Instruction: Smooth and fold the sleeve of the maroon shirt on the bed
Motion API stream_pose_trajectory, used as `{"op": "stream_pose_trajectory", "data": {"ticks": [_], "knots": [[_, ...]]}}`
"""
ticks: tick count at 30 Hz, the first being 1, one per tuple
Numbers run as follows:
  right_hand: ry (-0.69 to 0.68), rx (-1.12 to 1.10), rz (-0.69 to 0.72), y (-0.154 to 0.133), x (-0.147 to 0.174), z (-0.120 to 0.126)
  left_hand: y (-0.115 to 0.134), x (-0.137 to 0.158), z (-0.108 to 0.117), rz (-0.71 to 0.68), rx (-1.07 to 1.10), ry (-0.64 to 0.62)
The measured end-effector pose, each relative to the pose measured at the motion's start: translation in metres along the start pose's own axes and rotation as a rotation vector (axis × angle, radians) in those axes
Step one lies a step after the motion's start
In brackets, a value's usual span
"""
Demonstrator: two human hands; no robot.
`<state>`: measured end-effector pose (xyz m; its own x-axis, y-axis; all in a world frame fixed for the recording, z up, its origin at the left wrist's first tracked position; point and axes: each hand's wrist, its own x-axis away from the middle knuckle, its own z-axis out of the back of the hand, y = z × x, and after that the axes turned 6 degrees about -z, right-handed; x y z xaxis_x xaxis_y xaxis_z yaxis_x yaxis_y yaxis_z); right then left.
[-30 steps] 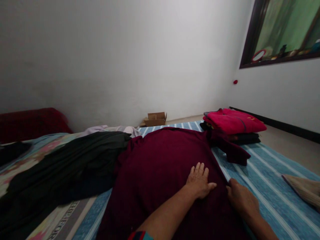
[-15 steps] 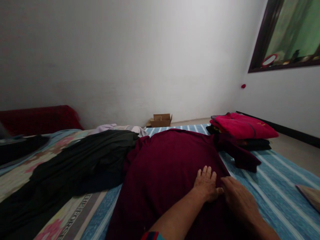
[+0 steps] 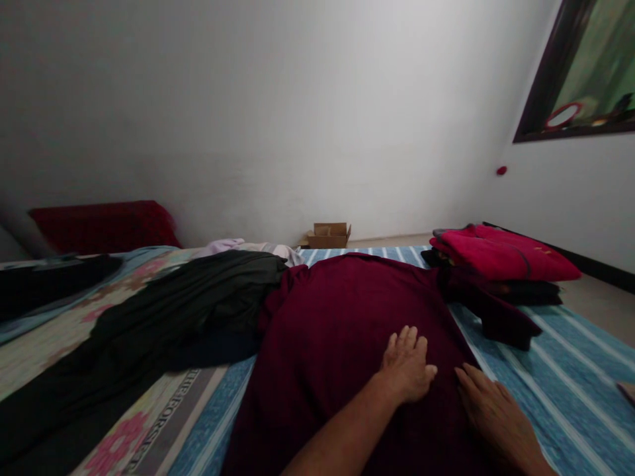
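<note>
The left hand [image 3: 407, 365] lies flat, fingers spread and open, pressing palm-down on a dark maroon shirt [image 3: 342, 330] and gripping nothing. Just beside it, the right hand [image 3: 491, 413] also rests open and flat near the shirt's right edge, holding nothing. The shirt is spread out under both hands on a blue striped sheet [image 3: 560, 370] covering the bed; its body looks mostly smooth, with one sleeve [image 3: 501, 314] trailing out beyond the right hand, not yet folded in. Judging from this, the shirt is laid out and flattened, but no fold shows yet. Past the sleeve sits a stack of folded clothes [image 3: 501, 261], bright red on top. To the left of the left hand lies a rumpled black garment [image 3: 163, 324], unfolded. Farther off, a small cardboard box [image 3: 330, 235] stands by the white wall.
</note>
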<state>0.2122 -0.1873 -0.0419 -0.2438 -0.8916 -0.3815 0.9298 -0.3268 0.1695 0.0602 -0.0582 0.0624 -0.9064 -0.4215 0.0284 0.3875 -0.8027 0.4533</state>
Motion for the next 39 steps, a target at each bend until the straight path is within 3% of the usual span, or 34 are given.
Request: {"op": "stream_pose_trajectory", "data": {"ticks": [5, 9, 14, 18, 21, 27, 33, 39], "knots": [[0.058, -0.036, 0.038, 0.003, 0.005, -0.009, -0.015, 0.024, -0.003, 0.126, 0.004, -0.068], [0.036, -0.084, 0.015, 0.004, 0.006, -0.006, -0.025, 0.029, -0.015, 0.102, 0.001, -0.036], [-0.057, -0.142, -0.086, -0.006, -0.018, 0.025, -0.026, 0.024, -0.018, 0.104, -0.004, -0.016], [-0.119, -0.294, -0.024, -0.029, -0.055, 0.047, -0.023, 0.025, -0.016, 0.122, -0.002, -0.023], [-0.172, -0.346, 0.049, -0.045, -0.066, 0.039, -0.021, 0.032, -0.016, 0.126, -0.012, -0.029], [-0.242, -0.33, 0.071, -0.052, -0.05, 0.009, -0.018, 0.052, -0.01, 0.103, 0.015, -0.082], [-0.238, -0.323, 0.09, -0.05, -0.05, 0.016, -0.015, 0.057, 0.003, 0.117, 0.035, -0.077], [-0.25, -0.321, 0.096, -0.051, -0.048, 0.016, -0.02, 0.056, 0.003, 0.132, -0.002, -0.103]]}}
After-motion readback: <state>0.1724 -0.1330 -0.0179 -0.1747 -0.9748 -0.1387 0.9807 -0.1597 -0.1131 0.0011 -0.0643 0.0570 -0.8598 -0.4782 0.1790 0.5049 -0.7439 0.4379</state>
